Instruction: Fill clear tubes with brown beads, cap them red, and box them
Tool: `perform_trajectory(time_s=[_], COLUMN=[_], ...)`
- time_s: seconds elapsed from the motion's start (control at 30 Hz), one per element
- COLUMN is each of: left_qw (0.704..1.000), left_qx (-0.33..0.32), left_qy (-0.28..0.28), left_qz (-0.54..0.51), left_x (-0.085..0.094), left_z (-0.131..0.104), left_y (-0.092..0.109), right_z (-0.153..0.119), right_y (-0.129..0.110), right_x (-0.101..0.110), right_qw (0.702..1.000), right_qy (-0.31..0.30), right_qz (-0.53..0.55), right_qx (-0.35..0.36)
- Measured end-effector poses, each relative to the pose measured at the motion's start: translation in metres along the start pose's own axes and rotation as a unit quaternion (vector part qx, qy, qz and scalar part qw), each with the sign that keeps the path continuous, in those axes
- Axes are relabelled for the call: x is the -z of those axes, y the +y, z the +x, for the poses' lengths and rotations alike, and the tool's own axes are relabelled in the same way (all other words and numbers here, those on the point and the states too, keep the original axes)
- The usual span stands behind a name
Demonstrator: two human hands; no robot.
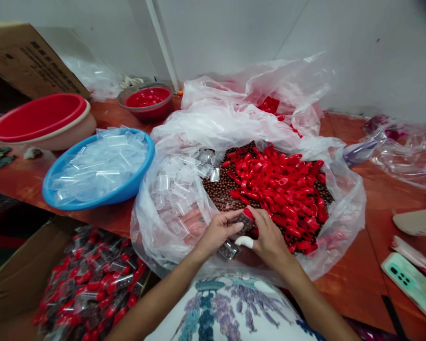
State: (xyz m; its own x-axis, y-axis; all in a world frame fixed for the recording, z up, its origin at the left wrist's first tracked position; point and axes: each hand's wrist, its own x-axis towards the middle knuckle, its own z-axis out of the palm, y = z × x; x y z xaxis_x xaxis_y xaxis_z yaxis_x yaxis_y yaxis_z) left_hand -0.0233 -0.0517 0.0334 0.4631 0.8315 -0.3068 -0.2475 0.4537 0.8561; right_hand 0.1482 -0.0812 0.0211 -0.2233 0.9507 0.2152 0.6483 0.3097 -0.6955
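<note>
Both hands meet over the near part of a large clear plastic bag point(353, 199). Between the fingers of my left hand point(218, 232) and my right hand point(271, 239) is a small clear container point(246, 219) with a red top and dark contents. White tape covers my right thumb. Red plastic pieces point(277, 184) lie heaped on brown beads point(222, 189) just beyond the hands. Clear empty containers point(177, 189) fill the bag's left side. Another clear container point(228, 249) lies just below my left hand.
A blue basin point(147, 166) of clear plastic pieces stands left of the bag, with red basins point(42, 116) behind. An open carton at lower left holds many red-capped containers point(92, 284). A phone point(410, 284) and loose plastic lie at right.
</note>
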Motion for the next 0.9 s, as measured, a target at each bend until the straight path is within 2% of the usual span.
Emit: perform_trajectory(time_s=[0.2,0.27,0.37,0.47,0.53,0.6,0.7,0.8,0.9], left_qw=[0.995,0.993,0.994,0.993,0.990,0.987,0.986,0.986,0.986], left_qx=[0.047,0.070,0.078,0.075,0.077,0.073,0.072,0.089,0.097], left_qy=[0.047,0.039,0.033,0.071,0.091,0.098,0.087,0.085,0.097], left_qz=[-0.071,-0.087,-0.075,-0.062,-0.078,-0.104,-0.123,-0.115,-0.090], left_x=[-0.008,-0.013,-0.023,-0.029,-0.030,-0.029,-0.028,-0.028,-0.029], left_z=[0.004,0.005,0.005,0.004,0.002,0.001,0.000,-0.001,0.000], left_y=[-0.006,-0.010,-0.016,-0.018,-0.016,-0.012,-0.007,-0.005,-0.007], right_z=[-0.002,-0.003,-0.005,-0.006,-0.007,-0.010,-0.016,-0.018,-0.017], right_y=[-0.003,-0.004,-0.006,-0.006,-0.004,0.000,0.005,0.003,-0.008], right_x=[-0.002,-0.004,-0.007,-0.004,0.001,0.007,0.012,0.011,0.007], right_qw=[0.995,0.992,0.989,0.991,0.997,0.999,0.973,0.960,0.945], right_qy=[0.018,0.017,0.025,0.005,-0.023,-0.018,0.010,0.031,0.101], right_qz=[-0.087,-0.103,-0.116,-0.097,-0.050,0.023,0.130,0.188,0.245], right_qx=[0.040,0.065,0.093,0.091,0.053,-0.043,-0.191,-0.203,-0.191])
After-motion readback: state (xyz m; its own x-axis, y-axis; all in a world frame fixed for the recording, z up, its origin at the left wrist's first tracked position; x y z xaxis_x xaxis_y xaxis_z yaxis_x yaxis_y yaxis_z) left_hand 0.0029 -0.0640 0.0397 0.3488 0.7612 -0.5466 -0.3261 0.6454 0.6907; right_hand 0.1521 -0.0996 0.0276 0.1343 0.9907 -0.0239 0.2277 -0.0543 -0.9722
